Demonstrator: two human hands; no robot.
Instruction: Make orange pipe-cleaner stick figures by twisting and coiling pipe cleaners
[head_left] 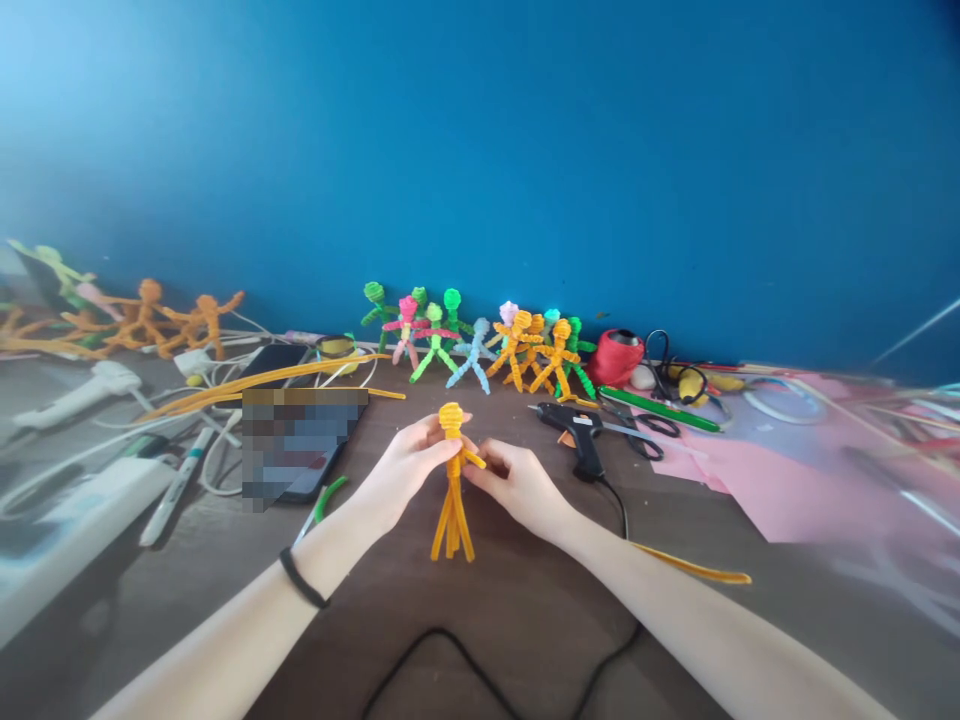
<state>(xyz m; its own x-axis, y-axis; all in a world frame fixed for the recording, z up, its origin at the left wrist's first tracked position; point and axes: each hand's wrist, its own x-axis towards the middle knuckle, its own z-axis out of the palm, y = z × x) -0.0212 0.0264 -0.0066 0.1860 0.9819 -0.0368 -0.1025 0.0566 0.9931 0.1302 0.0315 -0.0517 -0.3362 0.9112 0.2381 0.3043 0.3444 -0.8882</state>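
Observation:
Between my two hands is an orange pipe-cleaner figure [453, 465], upright, with a coiled round head and several straight stems hanging below its body. My left hand [409, 462] is closed around its upper body, thumb across the front just under the head. On the other side my right hand [517, 480] pinches at the figure's short arm, with the fingertips partly hidden. A loose orange pipe cleaner [694, 567] lies on the table by my right forearm. Long orange pipe cleaners [262, 378] lie beyond my left hand.
Finished pipe-cleaner figures [517, 345] lean along the blue wall, with orange ones [150, 315] farther left. A black glue gun [581, 430] lies right of my hands, its cord trailing forward. To the left are a tablet-like device [307, 485], a marker [176, 487] and cables. Pink sheets [787, 480] cover the right.

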